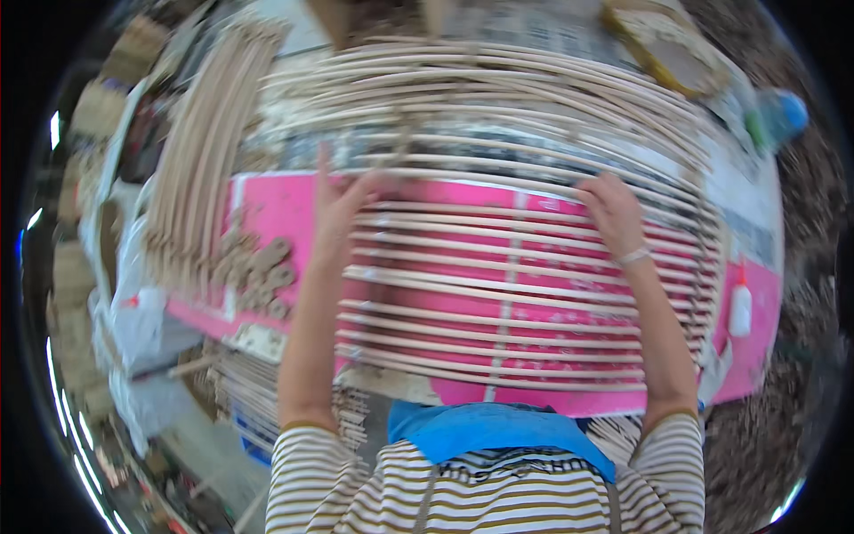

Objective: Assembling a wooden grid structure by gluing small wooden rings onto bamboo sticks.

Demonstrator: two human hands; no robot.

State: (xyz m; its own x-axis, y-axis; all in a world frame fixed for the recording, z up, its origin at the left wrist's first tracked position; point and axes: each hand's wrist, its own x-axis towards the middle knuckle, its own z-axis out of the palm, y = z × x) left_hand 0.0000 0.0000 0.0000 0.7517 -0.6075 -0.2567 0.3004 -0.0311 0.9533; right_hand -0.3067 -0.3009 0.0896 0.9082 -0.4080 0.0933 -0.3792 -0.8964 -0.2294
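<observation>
From the head view, both hands rest on a wide frame of thin wooden rods (498, 294) that lies flat across a pink bench (267, 209). The left hand (338, 209) lies open, fingers spread, on the rods at the frame's left end; the right hand (612, 212) curls its fingers over a rod at the upper right — it looks like a loose grip, though the fisheye blur makes that hard to confirm. Left of the frame lies a bundle of loose rods (200, 142), with small wooden blocks (258, 271) just beside it. A white glue bottle (740, 303) stands near the bench's right edge.
</observation>
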